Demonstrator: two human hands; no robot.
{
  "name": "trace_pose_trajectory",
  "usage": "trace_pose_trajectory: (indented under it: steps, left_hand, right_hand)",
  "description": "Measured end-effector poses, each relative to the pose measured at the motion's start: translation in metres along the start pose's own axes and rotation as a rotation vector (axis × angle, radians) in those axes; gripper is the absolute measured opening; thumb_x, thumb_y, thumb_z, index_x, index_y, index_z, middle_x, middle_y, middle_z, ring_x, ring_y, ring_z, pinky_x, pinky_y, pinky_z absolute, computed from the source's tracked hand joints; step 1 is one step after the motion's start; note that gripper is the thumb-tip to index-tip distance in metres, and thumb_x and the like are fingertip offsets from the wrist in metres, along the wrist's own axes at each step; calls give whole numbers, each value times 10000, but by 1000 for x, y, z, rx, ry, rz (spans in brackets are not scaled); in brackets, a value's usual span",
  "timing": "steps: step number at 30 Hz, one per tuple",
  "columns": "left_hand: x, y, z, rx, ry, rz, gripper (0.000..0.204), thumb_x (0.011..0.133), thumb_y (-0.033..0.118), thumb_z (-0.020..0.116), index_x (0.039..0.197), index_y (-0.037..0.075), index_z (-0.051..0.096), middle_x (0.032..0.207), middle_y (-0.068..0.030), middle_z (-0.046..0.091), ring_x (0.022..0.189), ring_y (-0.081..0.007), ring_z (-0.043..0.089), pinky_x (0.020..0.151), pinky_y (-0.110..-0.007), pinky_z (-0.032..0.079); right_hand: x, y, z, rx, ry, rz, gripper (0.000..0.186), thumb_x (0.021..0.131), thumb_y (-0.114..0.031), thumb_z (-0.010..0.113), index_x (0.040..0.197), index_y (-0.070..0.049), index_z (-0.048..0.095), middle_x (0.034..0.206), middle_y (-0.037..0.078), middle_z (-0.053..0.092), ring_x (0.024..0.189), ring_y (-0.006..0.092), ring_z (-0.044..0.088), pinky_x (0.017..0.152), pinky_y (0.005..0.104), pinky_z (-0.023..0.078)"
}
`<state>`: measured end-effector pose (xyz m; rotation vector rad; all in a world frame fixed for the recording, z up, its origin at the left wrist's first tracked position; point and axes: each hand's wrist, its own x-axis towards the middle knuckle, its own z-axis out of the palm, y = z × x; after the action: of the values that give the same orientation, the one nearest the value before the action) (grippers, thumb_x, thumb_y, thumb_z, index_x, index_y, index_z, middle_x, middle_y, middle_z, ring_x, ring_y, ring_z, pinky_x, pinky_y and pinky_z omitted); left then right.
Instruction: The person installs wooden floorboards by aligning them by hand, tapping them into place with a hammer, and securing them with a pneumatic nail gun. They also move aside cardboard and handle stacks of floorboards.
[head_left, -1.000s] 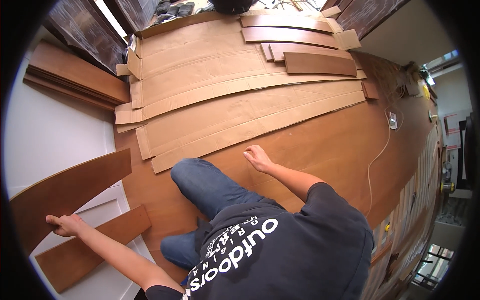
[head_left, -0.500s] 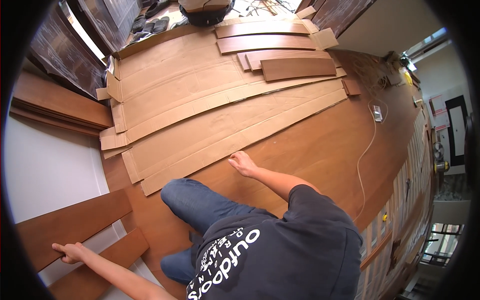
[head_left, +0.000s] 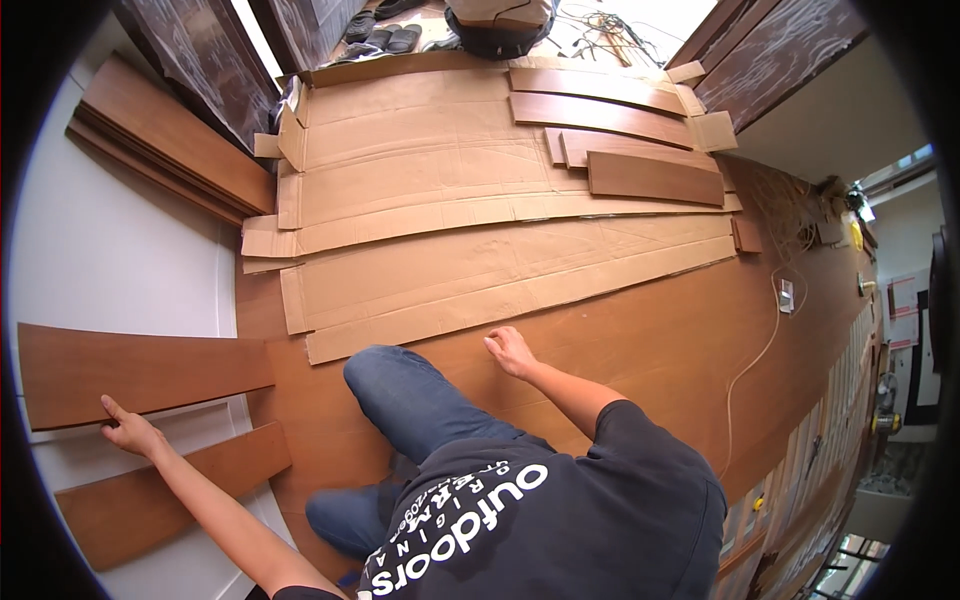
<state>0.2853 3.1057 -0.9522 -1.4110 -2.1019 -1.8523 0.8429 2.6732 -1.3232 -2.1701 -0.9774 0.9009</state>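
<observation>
Near left, beside the white wall (head_left: 145,270): left hand (head_left: 132,432) is grasping a brown board (head_left: 145,375) by its near long edge, thumb on the upper face, other fingers mostly hidden. Grip sits left of the board's middle, right end over the floor (head_left: 600,345); can't tell if that end rests on it. Edge grip probably because the edge is the closest thing to wrap a hand round, and it leaves most of the face uncovered.

Second board (head_left: 175,490) just nearer, roughly alongside, likely set there to be within left-hand reach.

Right hand (head_left: 511,351) is in front of the knee (head_left: 385,375), fingers loosely curled, nothing visible in it. Can't tell if it's clenched or touching the floor; may be out there for balance.

Far side: cardboard (head_left: 420,190) spread flat, presumably floor protection. Loose boards (head_left: 655,178) lie at its right, some overlapping, likely so each can be picked off. Stacked boards (head_left: 170,130) far left, by the wall, probably to keep them out of the way.
</observation>
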Motion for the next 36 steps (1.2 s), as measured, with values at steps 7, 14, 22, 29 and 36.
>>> trace_pose_trajectory:
  steps: [7,14,22,29,36]
  left_hand:
    - [10,-18,-9,76,-87,116,641,992,528,686,1189,-79,628,1177,-215,717,1014,-312,682,899,-381,553]
    - [29,-62,-30,72,-143,121,521,1006,419,712,1144,-76,624,1114,-202,736,990,-256,694,882,-374,559]
    - [16,-4,-34,35,-383,100,391,1054,296,661,1185,-57,556,1118,-157,690,1035,-205,615,938,-342,487]
    - [-58,38,-42,67,78,291,276,998,99,655,1262,31,610,1024,-46,617,913,-159,570,827,-321,495]
    - [-35,103,191,-317,-441,164,518,930,178,777,1349,32,509,1149,-81,602,1011,-164,602,891,-337,516]
  right_hand:
    - [10,-13,1,-12,53,-48,429,1024,-407,605,1208,-25,669,1282,235,617,1288,399,526,1111,468,424]
    - [80,-28,-11,-91,126,-107,465,1018,-415,616,1267,-23,638,1405,244,548,1313,420,507,1121,481,420]
    - [191,-41,19,-243,239,-111,519,1026,-411,594,1373,-27,575,1540,242,463,1401,441,437,1178,514,359]
    - [192,-67,81,-518,362,-64,642,1024,-401,560,1546,-57,415,1677,137,300,1549,322,251,1265,484,229]
    - [193,-80,63,-569,355,-31,660,1003,-363,568,1561,-51,405,1685,137,292,1568,313,223,1288,479,173]
